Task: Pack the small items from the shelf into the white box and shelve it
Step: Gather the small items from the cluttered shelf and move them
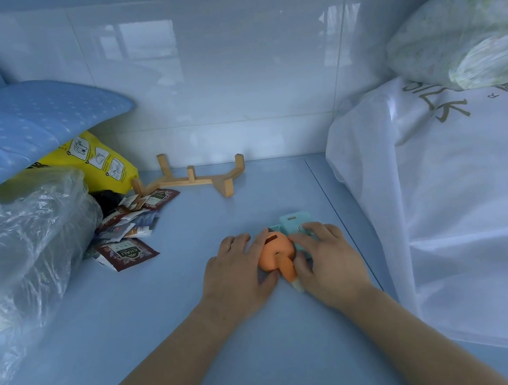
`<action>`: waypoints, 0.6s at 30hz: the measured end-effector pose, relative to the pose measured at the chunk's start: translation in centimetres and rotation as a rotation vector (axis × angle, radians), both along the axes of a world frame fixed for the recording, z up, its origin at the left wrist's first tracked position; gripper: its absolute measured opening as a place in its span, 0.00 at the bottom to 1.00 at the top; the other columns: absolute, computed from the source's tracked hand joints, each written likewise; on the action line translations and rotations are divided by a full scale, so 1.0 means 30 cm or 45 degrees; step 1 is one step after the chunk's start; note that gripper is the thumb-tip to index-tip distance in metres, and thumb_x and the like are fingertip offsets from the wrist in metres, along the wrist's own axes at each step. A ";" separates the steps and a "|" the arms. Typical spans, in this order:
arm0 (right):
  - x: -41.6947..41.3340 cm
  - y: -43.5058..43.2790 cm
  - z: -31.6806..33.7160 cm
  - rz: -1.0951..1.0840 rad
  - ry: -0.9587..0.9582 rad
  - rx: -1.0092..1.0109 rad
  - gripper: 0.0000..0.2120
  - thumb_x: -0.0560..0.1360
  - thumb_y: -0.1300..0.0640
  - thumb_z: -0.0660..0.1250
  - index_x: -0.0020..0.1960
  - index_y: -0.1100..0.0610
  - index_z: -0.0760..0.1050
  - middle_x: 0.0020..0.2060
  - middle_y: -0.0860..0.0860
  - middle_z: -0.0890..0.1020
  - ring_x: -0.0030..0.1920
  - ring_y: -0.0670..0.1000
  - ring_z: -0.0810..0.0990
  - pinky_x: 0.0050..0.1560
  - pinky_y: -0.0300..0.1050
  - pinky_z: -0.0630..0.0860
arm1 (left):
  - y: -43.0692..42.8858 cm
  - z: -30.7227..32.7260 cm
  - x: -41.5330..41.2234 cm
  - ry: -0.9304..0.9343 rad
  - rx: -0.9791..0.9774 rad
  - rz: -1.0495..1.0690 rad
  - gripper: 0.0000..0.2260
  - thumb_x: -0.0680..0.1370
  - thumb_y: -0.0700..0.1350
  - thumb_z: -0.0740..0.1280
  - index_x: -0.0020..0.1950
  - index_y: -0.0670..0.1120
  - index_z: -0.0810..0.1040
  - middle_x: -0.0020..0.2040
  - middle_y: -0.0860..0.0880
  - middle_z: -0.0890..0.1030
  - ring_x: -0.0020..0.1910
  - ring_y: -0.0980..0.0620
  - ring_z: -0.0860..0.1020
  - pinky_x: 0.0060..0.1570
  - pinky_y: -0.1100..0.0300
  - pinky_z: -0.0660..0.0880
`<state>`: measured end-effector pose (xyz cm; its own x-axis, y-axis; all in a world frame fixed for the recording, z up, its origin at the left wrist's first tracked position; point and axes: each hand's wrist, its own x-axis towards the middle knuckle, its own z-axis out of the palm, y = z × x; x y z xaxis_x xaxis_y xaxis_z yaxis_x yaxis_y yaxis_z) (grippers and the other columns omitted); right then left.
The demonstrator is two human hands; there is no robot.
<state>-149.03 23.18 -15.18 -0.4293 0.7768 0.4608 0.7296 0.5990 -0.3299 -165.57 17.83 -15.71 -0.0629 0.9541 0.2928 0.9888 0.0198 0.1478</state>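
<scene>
Two small items on shelf (201, 332), touching: orange item (273, 250) in front, teal item (295, 220) behind. Orange item gripped by left hand (237, 267); right hand (325, 257) curled over teal item, hiding most of it. Nature of either item not determinable. Heap of tea sachets (133, 230) to left, partly under clear plastic bag (23, 243).

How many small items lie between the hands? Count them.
2: an orange item between the left hand and right hand; a teal item under the right hand. Others may hide beneath.

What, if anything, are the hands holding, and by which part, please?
Left hand holds the orange item by its left side; right hand holds the teal item by its near end.
</scene>
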 end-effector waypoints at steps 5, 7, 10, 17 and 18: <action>-0.010 -0.003 0.001 0.010 -0.008 0.005 0.16 0.69 0.54 0.64 0.57 0.49 0.75 0.60 0.49 0.75 0.60 0.53 0.69 0.45 0.46 0.73 | -0.025 0.031 -0.020 -0.149 -0.110 -0.016 0.33 0.74 0.56 0.63 0.74 0.54 0.52 0.74 0.49 0.57 0.73 0.52 0.52 0.64 0.53 0.67; -0.017 -0.007 0.004 0.045 -0.028 0.002 0.18 0.70 0.53 0.63 0.59 0.47 0.73 0.61 0.49 0.74 0.62 0.53 0.67 0.48 0.47 0.74 | -0.041 0.038 -0.030 -0.160 -0.122 -0.029 0.31 0.73 0.55 0.64 0.73 0.55 0.55 0.74 0.50 0.56 0.73 0.52 0.52 0.64 0.52 0.68; -0.024 -0.012 0.010 0.115 -0.048 0.013 0.20 0.71 0.51 0.61 0.62 0.49 0.72 0.62 0.49 0.74 0.65 0.54 0.67 0.54 0.49 0.72 | -0.075 0.037 -0.044 -0.173 -0.131 -0.032 0.30 0.73 0.54 0.64 0.72 0.55 0.57 0.74 0.51 0.57 0.72 0.53 0.53 0.63 0.53 0.68; -0.030 -0.014 -0.002 0.300 -0.099 0.020 0.24 0.68 0.49 0.68 0.62 0.55 0.72 0.62 0.50 0.75 0.62 0.54 0.71 0.58 0.46 0.67 | -0.121 0.033 -0.046 -0.192 -0.132 -0.062 0.27 0.72 0.45 0.61 0.71 0.52 0.60 0.73 0.51 0.58 0.71 0.50 0.57 0.61 0.52 0.71; -0.028 -0.013 -0.004 0.310 -0.108 0.020 0.26 0.67 0.49 0.69 0.62 0.56 0.72 0.61 0.51 0.75 0.62 0.55 0.71 0.58 0.46 0.66 | -0.120 0.033 -0.042 -0.189 -0.132 -0.058 0.27 0.72 0.45 0.61 0.71 0.52 0.61 0.73 0.51 0.58 0.71 0.51 0.57 0.61 0.54 0.71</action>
<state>-149.87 22.79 -15.30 -0.6405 0.6387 0.4265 0.5877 0.7651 -0.2632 -166.84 14.24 -14.73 -0.0541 0.9815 0.1837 0.9566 -0.0018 0.2914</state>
